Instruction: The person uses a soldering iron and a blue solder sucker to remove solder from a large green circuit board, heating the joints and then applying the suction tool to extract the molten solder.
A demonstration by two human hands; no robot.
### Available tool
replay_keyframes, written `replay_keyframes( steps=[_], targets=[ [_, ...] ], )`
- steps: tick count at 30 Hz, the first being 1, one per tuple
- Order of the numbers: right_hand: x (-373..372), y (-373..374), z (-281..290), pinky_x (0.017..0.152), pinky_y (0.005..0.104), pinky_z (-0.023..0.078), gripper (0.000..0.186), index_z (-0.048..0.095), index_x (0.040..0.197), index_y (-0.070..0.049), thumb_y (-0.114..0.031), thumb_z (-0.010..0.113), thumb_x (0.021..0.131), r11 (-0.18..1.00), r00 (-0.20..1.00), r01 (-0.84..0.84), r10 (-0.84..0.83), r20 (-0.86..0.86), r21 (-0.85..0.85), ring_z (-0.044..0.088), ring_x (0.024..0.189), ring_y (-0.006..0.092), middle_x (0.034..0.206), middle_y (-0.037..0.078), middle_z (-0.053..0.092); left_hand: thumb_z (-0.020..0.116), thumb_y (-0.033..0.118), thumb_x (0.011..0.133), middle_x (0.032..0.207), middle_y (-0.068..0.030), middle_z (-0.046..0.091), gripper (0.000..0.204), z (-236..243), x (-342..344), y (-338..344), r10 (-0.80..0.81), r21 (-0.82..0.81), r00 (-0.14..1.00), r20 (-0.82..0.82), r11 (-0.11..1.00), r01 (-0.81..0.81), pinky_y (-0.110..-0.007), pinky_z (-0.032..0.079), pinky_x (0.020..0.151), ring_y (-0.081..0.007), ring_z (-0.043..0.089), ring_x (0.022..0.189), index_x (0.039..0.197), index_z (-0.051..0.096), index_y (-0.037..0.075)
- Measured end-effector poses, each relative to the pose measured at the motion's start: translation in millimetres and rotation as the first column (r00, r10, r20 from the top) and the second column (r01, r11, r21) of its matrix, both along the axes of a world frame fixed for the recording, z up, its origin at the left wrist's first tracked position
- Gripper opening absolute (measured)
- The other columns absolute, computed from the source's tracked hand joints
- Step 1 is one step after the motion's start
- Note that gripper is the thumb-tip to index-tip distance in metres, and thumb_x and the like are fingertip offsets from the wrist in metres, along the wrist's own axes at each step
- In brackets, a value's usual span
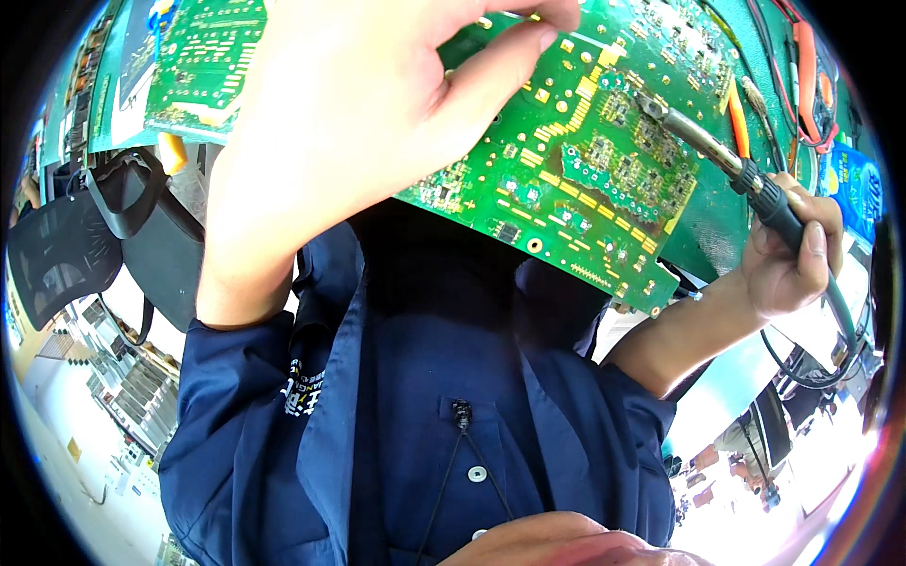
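A large green circuit board [528,222] with gold pads and small chips lies tilted in front of me. My right hand [797,241] grips the dark handle of a soldering iron [703,141]. Its metal tip reaches the board's upper right part, over a cluster of small components; whether it touches cannot be told. Across the board's upper left stretches my left hand [377,104], overexposed, thumb and forefinger drawn together near the top edge. Something thin and pale shows by those fingertips, too unclear to name. The left hand and forearm hide part of the board.
Another green circuit board [203,61] lies at the upper left. Red-handled pliers [807,85], cables and a blue packet [859,193] are at the right on the green mat. The iron's cord [840,307] loops below my right hand. A black chair [71,236] stands at left.
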State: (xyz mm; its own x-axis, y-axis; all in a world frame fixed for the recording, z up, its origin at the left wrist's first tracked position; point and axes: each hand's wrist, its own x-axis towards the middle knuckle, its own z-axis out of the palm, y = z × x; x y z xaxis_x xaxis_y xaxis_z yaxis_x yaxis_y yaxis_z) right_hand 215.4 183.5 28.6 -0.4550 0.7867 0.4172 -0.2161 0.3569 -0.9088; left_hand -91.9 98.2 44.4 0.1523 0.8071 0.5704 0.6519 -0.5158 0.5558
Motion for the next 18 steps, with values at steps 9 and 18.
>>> replay_keyframes(
  steps=[9,18],
  targets=[
    [-4,-6,3,0.04,0.0208,0.032,0.026,0.059,0.081,0.008,-0.018,0.054,0.081,0.983,0.982,0.181,-0.181,0.048,0.004,0.044,0.046,0.0107,0.074,0.018,0.059,0.07,0.006,0.074,0.094,-0.0069,0.061,0.024,14,-7,-44,0.082,-0.005,0.941,-0.328,0.996,-0.089,-0.033,0.046,0.076,-0.0235,0.06,0.088,0.097,0.067,0.007],
    [-3,-12,-1,0.045,0.0192,0.03,0.023,0.056,0.085,0.008,-0.013,0.047,0.088,0.979,0.975,0.204,-0.205,0.09,0.023,0.041,0.047,0.0088,0.064,0.009,0.051,0.068,0.018,0.077,0.112,-0.0121,0.057,0.032,41,-97,-89,0.578,0.128,0.743,-0.337,0.81,-0.572,-0.037,0.043,0.091,-0.0308,0.055,0.106,0.107,0.062,0.008]
  ],
)
